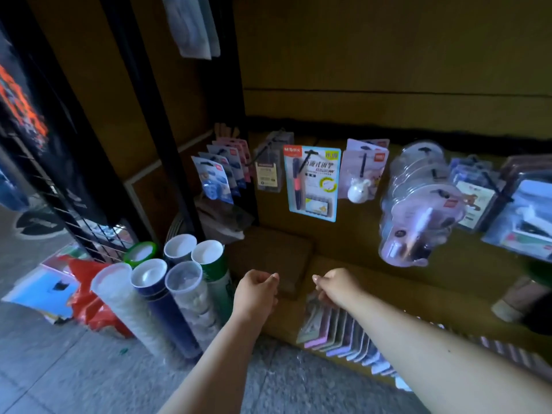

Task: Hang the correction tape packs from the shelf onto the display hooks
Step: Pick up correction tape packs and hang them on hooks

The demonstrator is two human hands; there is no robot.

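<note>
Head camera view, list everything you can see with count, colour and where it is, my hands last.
Pen pack: one, blue card, hanging on a hook at centre.
Round clear packs: several stacked, purple inside, hook right of centre.
Small blue-and-pink packs: several, hooks at left.
White figure pack: a few, pale purple, right of the pen pack.
Pastel packs: a row, pink and purple, standing on the shelf below the hooks.
Tubes: six, white caps, on the floor at left.
Left hand: curled, seems to hold nothing.
Right hand: reaching down at the row's left end; grip unclear.
</note>
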